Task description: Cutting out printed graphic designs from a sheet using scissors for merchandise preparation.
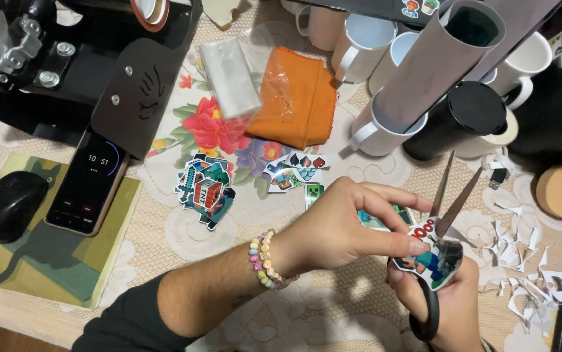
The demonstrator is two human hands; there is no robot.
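Note:
My left hand (346, 225), with a bead bracelet at the wrist, pinches a colourful printed sticker sheet piece (427, 261) between thumb and fingers. My right hand (454, 306) grips black-handled scissors (447, 208), blades open and pointing up, their base at the sticker's edge. Cut-out stickers lie on the tablecloth: a pile (206, 189) to the left and a few more (294, 173) just above my left hand.
White paper scraps (522, 261) litter the right. White mugs (375, 130), a black tumbler (457, 117), a grey tube (444, 55), an orange cloth (297, 98), a plastic bag (228, 75), a phone (88, 182), a mouse (8, 205) and a black press machine (65, 58) surround the workspace.

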